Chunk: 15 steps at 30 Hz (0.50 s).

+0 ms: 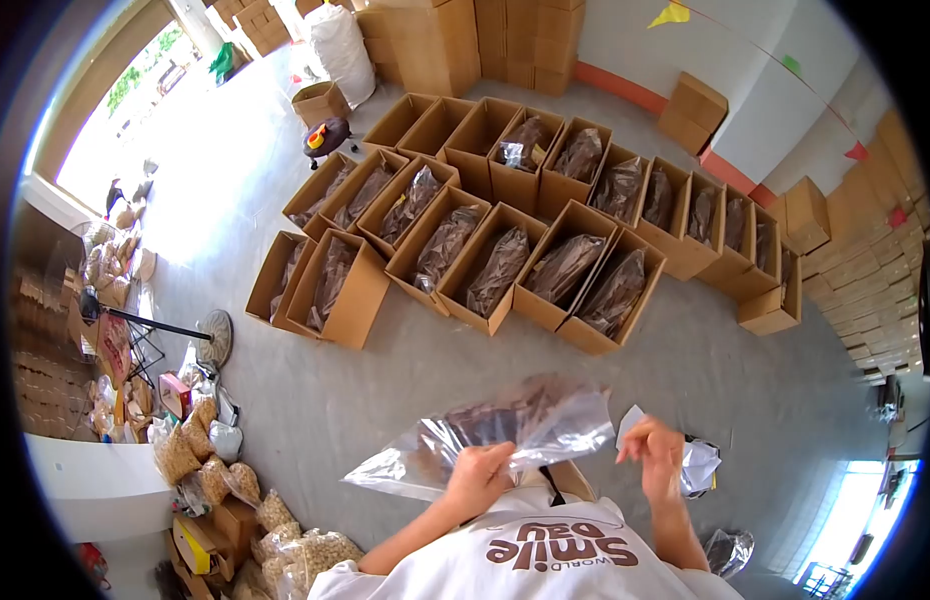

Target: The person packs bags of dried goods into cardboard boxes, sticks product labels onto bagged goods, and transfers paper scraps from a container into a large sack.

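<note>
My left hand is closed on the edge of a large clear plastic bag, which spreads out in front of my body. Dark brown, crinkled material shows in or behind the bag's far part; I cannot tell which. To the right of the bag, my right hand has its fingers curled in a pinch. A small white slip shows at its fingertips, apparently held there. Beyond the bag stand rows of open cardboard boxes, many lined with brown plastic.
White and silvery packaging lies on the floor at right. A standing fan and bags of pale pieces are at left. A wheeled stool and a white sack stand behind the boxes. Stacked cartons line the right wall.
</note>
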Available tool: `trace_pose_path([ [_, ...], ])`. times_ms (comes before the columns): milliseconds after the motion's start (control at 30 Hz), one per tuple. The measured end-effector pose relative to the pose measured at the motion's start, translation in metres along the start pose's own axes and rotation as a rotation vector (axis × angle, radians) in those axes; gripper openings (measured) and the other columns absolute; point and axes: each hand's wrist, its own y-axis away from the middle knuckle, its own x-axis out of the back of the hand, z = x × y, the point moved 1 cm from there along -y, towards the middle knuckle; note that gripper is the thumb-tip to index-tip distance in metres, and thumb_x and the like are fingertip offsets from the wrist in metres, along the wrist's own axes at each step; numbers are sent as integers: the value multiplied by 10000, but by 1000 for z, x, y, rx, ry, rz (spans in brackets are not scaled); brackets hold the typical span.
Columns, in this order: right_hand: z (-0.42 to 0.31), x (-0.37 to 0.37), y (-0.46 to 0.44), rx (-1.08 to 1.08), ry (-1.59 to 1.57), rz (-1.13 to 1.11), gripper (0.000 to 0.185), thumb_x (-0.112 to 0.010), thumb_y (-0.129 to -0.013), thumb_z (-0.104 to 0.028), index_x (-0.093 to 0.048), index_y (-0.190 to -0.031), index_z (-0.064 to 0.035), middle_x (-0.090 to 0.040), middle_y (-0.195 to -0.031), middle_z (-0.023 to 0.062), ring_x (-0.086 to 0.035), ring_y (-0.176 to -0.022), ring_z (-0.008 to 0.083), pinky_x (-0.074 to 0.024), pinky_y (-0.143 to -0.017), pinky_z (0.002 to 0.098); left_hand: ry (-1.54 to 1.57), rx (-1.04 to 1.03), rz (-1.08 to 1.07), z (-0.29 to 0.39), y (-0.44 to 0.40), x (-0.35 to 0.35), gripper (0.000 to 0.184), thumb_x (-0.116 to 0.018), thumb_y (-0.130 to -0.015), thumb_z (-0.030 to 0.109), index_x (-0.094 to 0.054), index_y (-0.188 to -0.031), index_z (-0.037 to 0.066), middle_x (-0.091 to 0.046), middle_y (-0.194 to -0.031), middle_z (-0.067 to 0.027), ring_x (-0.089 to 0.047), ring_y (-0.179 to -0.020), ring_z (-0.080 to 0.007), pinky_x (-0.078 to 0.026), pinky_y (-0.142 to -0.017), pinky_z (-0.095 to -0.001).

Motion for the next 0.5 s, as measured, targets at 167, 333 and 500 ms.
trace_pose_path([
  [167, 131, 97, -14, -564, 223, 528, 224, -521, -794, -230, -588, -703, -38, -448, -563, -15, -430, -481, 84, -425, -454, 244, -38, 35, 145, -16, -44, 75, 104, -489, -601, -32, -392, -626, -4, -398, -527, -169, -438, -492, -337, -340, -450, -361],
  [333, 295, 185, 44, -1079, 34, 628, 139, -525, -755, -128, -582, -703, -13, -502, -521, 42, -483, -407, 155, -458, -397, 302, -162, 103, 349, -25, -94, 146, 99, -479, -607, -23, -383, -594, -7, -357, -516, -166, -398, -467, -322, -316, -429, -321],
  [500, 353, 190, 45, -1403, 141, 660, 131, -541, -739, -119, -581, -705, 2, -499, -503, 73, -492, -400, 186, -455, -390, 312, -194, 172, 489, -41, -145, 202, 37, -462, -612, -40, -435, -613, -15, -390, -504, -115, -400, -437, -199, -317, -433, -278],
])
